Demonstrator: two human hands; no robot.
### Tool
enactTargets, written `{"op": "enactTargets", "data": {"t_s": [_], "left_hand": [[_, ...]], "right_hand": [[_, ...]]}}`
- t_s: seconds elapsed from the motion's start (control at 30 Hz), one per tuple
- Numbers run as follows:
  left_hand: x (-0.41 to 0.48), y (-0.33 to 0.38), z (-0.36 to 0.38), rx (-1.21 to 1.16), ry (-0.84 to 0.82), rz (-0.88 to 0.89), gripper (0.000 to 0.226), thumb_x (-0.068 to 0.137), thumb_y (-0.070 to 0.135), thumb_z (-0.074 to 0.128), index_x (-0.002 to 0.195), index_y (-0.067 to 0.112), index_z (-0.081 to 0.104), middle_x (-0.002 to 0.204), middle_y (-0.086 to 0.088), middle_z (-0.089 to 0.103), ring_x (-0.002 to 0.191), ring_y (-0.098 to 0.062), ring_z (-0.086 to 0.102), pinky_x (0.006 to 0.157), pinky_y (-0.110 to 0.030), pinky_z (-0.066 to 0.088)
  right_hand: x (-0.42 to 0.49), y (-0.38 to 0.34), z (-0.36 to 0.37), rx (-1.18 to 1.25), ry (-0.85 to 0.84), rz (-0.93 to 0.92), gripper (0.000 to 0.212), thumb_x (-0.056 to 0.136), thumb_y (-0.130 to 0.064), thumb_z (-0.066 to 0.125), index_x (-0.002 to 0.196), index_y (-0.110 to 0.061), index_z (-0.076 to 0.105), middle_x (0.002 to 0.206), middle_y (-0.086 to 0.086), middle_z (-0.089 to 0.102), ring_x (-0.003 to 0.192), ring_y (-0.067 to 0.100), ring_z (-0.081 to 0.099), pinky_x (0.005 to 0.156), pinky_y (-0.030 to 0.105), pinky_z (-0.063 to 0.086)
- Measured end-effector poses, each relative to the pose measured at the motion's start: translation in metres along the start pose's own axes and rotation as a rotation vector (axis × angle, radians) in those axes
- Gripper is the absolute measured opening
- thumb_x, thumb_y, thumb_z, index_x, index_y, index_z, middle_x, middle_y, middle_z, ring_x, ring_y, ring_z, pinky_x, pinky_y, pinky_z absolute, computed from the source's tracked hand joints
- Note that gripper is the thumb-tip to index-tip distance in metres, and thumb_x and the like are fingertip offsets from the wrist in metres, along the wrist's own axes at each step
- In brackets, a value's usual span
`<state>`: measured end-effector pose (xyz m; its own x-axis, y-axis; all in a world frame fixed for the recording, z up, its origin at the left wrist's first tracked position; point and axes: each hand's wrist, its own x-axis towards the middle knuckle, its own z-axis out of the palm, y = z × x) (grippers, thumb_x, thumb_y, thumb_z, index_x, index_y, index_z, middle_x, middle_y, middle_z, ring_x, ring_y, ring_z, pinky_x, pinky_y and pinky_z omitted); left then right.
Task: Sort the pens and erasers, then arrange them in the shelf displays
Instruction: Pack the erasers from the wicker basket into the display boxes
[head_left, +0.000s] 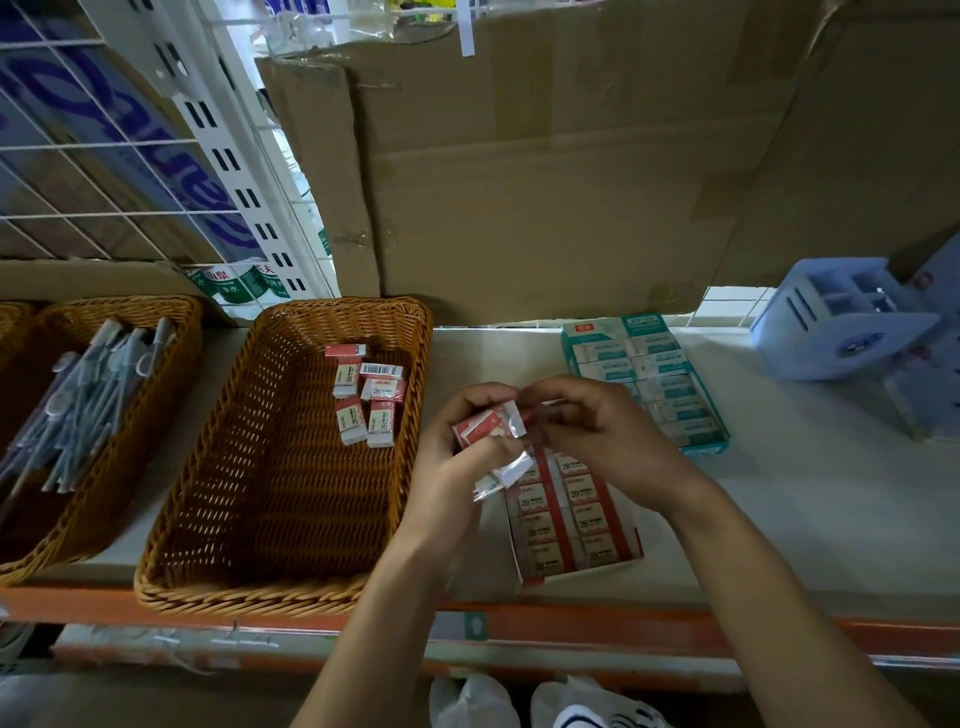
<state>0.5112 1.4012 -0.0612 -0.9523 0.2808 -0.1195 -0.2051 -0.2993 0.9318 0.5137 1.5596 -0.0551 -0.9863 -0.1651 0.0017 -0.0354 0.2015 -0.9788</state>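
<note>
My left hand (457, 447) grips a small stack of red-and-white 2B erasers (485, 423) above the shelf. My right hand (587, 426) pinches the clear wrapper at the stack's top end. Under both hands lies an open red carton of 2B erasers (566, 525). A wicker basket (218, 519) to the left holds several loose red-and-white erasers (366, 395) near its far side. A second wicker basket (171, 332) at far left holds several grey pens (88, 395).
A teal carton of erasers (649, 374) lies behind my right hand. A light blue plastic organiser (836, 317) stands at the right. Cardboard boxes (545, 171) fill the back of the white shelf (831, 519). A white wire grid (104, 156) rises at the left.
</note>
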Motion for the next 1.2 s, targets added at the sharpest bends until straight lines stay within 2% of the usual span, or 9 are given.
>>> {"op": "enactTargets", "data": {"t_s": [0.1,0.23,0.47,0.6,0.77,0.87,0.93,1.03,1.2], "left_hand": [[0.0,-0.001,0.004,-0.012,0.039,-0.021,0.033,0.07,0.007,0.062,0.102,0.017,0.065,0.093,-0.007,0.065,0.084,-0.023,0.064,0.064,-0.03,0.051],[0.001,-0.001,0.007,-0.011,0.125,-0.081,0.031,0.085,0.0,0.06,0.112,0.015,0.064,0.096,0.0,0.069,0.086,-0.017,0.068,0.061,-0.025,0.051],[-0.001,0.005,0.006,0.065,-0.036,-0.075,0.03,0.079,0.003,0.059,0.099,0.023,0.07,0.101,-0.005,0.07,0.094,-0.026,0.068,0.068,-0.032,0.053],[0.0,0.004,0.004,0.08,-0.068,-0.092,0.034,0.078,0.0,0.059,0.101,0.021,0.071,0.101,-0.005,0.071,0.094,-0.025,0.068,0.063,-0.027,0.052],[0.002,0.003,0.004,0.14,-0.102,-0.04,0.043,0.073,0.004,0.061,0.111,0.023,0.07,0.117,0.0,0.068,0.11,-0.02,0.064,0.086,-0.039,0.054],[0.0,0.004,0.005,0.215,-0.134,-0.014,0.04,0.079,-0.007,0.06,0.114,0.012,0.067,0.121,0.007,0.065,0.111,-0.014,0.062,0.087,-0.034,0.054],[-0.001,0.005,0.007,0.228,-0.098,-0.014,0.037,0.082,-0.009,0.059,0.109,0.015,0.067,0.111,0.012,0.068,0.101,-0.006,0.066,0.075,-0.022,0.054],[-0.002,0.005,0.008,0.225,0.039,-0.042,0.025,0.086,0.003,0.062,0.093,0.026,0.067,0.085,0.015,0.072,0.078,0.001,0.068,0.057,-0.012,0.05],[0.003,-0.004,0.003,0.406,0.122,-0.108,0.022,0.085,0.016,0.066,0.101,0.031,0.064,0.091,0.014,0.07,0.08,0.0,0.066,0.062,-0.02,0.054]], "right_hand": [[-0.001,0.003,-0.006,-0.018,0.122,0.0,0.021,0.08,-0.001,0.068,0.088,-0.02,0.065,0.088,-0.005,0.07,0.083,0.013,0.068,0.072,0.023,0.055],[-0.002,0.006,-0.013,-0.017,0.206,0.015,0.013,0.083,-0.01,0.067,0.094,-0.014,0.063,0.09,-0.001,0.07,0.084,0.009,0.068,0.073,0.021,0.055],[0.001,0.008,-0.01,-0.004,0.33,0.135,0.02,0.092,-0.029,0.054,0.084,-0.015,0.065,0.07,0.005,0.068,0.056,0.011,0.062,0.052,0.018,0.05],[0.001,0.007,-0.007,-0.012,0.307,0.134,0.018,0.091,-0.031,0.055,0.082,-0.019,0.064,0.071,0.0,0.069,0.057,0.008,0.063,0.053,0.019,0.05],[0.003,0.009,-0.001,0.252,0.381,0.222,0.018,0.093,-0.03,0.054,0.1,-0.017,0.064,0.093,0.002,0.072,0.085,0.014,0.07,0.076,0.032,0.057],[0.007,0.007,0.001,0.304,0.351,0.224,0.013,0.09,-0.026,0.06,0.101,-0.02,0.063,0.096,0.004,0.071,0.088,0.016,0.07,0.075,0.031,0.057],[0.011,0.005,-0.002,0.182,0.356,0.155,0.015,0.088,-0.02,0.062,0.101,-0.028,0.062,0.099,-0.001,0.068,0.089,0.011,0.068,0.074,0.022,0.055],[0.017,0.007,-0.012,-0.363,0.352,-0.028,0.028,0.089,-0.014,0.061,0.114,-0.027,0.061,0.103,-0.015,0.062,0.092,-0.003,0.058,0.075,0.008,0.045],[0.021,0.026,-0.012,-0.913,0.184,-0.103,0.022,0.084,-0.009,0.059,0.105,-0.014,0.061,0.106,0.0,0.057,0.105,0.015,0.047,0.085,0.022,0.034]]}}
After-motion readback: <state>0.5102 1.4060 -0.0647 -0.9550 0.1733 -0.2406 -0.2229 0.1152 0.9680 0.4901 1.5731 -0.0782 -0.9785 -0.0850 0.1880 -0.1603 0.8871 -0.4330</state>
